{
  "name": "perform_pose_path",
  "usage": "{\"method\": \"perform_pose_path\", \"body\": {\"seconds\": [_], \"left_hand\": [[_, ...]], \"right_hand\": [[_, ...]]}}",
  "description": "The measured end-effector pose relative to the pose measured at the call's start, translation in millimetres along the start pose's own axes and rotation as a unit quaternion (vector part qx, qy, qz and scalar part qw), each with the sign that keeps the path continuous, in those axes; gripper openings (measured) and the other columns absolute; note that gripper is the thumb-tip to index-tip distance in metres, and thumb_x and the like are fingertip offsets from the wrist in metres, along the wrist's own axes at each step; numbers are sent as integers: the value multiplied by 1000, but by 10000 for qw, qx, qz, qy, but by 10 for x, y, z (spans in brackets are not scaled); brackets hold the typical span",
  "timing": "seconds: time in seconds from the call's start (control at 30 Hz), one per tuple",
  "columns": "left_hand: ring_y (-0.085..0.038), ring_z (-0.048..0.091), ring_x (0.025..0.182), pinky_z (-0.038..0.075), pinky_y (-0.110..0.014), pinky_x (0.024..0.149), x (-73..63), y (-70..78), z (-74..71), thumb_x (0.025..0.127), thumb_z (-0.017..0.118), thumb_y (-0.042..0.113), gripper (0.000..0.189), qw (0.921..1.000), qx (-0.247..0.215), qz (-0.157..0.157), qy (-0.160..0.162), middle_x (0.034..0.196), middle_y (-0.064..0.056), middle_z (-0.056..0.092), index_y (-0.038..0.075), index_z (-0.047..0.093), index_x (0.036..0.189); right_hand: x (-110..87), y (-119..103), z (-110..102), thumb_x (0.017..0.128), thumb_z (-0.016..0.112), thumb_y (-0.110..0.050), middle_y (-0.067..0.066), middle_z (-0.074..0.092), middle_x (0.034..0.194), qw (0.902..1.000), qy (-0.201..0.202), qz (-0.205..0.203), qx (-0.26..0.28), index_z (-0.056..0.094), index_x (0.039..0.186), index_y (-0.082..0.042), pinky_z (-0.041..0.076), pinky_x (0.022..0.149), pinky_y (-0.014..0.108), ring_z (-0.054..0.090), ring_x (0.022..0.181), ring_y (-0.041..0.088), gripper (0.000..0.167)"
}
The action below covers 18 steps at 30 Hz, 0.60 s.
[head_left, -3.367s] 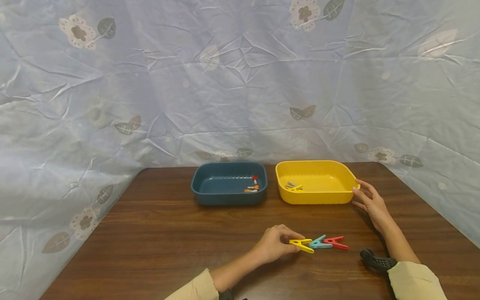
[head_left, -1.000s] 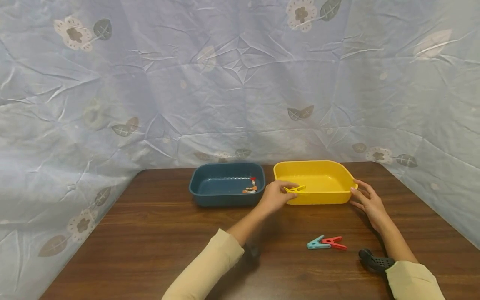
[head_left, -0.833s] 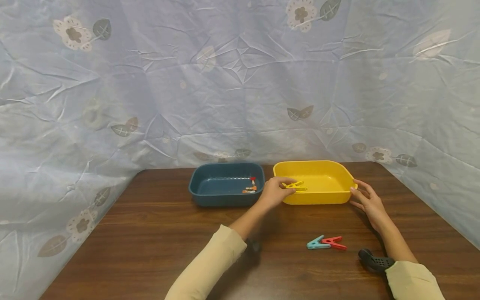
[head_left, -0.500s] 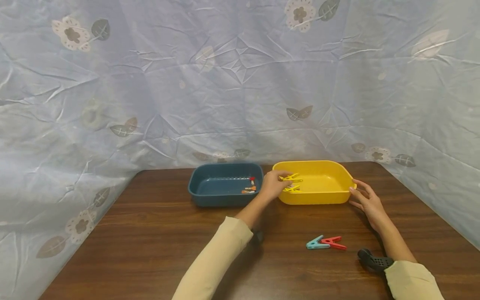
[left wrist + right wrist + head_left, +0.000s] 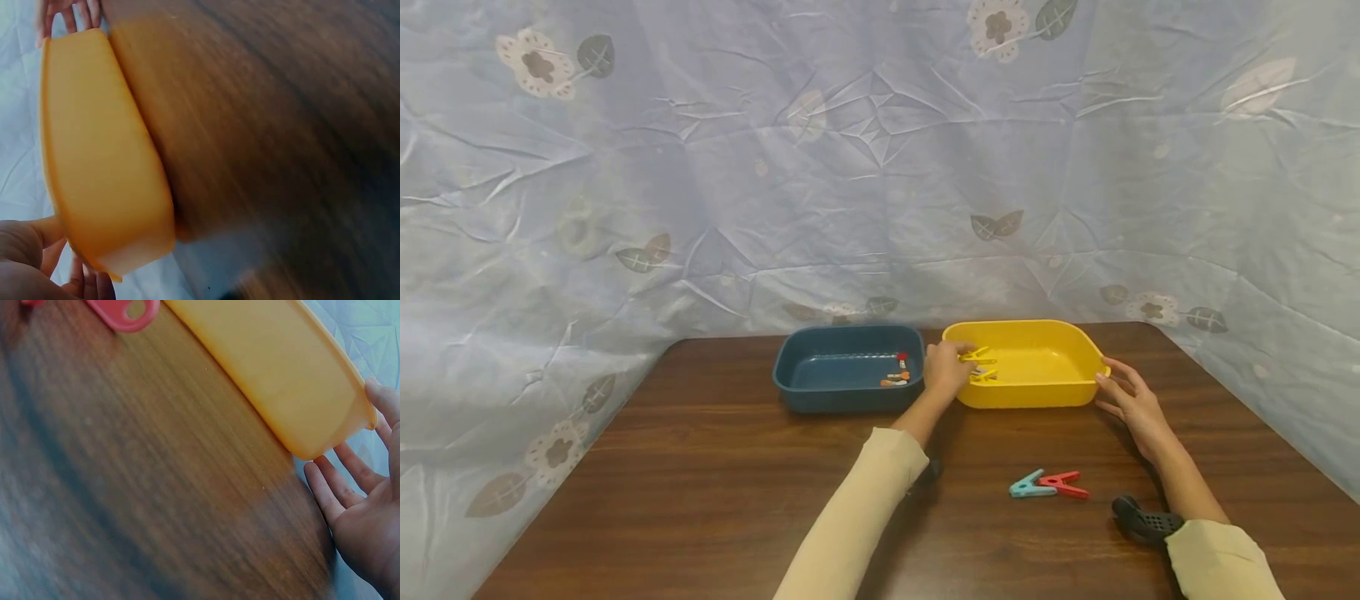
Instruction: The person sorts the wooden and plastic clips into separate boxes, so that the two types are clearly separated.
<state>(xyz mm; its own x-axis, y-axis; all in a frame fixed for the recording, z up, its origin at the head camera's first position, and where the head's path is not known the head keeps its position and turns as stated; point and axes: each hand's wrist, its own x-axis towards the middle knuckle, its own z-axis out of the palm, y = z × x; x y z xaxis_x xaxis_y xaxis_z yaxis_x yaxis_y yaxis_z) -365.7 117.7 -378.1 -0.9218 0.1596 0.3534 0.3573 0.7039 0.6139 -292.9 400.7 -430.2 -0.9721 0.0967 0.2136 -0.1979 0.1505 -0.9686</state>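
Observation:
My left hand (image 5: 946,368) reaches over the left end of the yellow plastic tub (image 5: 1037,395) and pinches a yellow clothespin (image 5: 979,355) just inside it. Another yellow clothespin (image 5: 983,376) lies below that one in the tub, beside something greyish, partly covered. In the left wrist view the tub wall hides what the left fingers hold. My right hand (image 5: 1138,408) holds the tub's right end, thumb at the rim (image 5: 370,403) and other fingers against the end wall. A light blue clothespin (image 5: 1032,486) and a red clothespin (image 5: 1064,484) lie touching on the table in front.
Left of the yellow tub stands a dark blue tub (image 5: 850,400) with several small red, orange and white pieces (image 5: 898,379) at its right side. Both tubs sit near the back of the brown wooden table (image 5: 715,492). A flowered cloth (image 5: 737,167) hangs behind.
My left hand has picked the yellow clothespin off the table, carried it up into the yellow tub, and lately shifted slightly left with it. The right hand stays on the tub's end.

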Motion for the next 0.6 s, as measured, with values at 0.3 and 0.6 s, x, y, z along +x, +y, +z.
{"method": "perform_pose_path", "body": {"seconds": [0.3,0.6], "left_hand": [[-21,49,97,39,-31,78,-52,-54,130,80,72,21,25,9967,750,67,290,101,2,64,23,72,105],[-19,48,94,39,-29,75,-44,-18,178,80,72,18,23,9958,692,200,562,98,1,62,21,73,103]], "right_hand": [[-17,13,42,96,48,-30,25,16,138,9999,-90,90,-88,23,145,-12,47,80,22,48,98,2,58],[-13,-22,-2,96,50,-29,24,19,135,10000,-2,5,-50,25,144,-12,48,78,21,49,96,0,57]]}}
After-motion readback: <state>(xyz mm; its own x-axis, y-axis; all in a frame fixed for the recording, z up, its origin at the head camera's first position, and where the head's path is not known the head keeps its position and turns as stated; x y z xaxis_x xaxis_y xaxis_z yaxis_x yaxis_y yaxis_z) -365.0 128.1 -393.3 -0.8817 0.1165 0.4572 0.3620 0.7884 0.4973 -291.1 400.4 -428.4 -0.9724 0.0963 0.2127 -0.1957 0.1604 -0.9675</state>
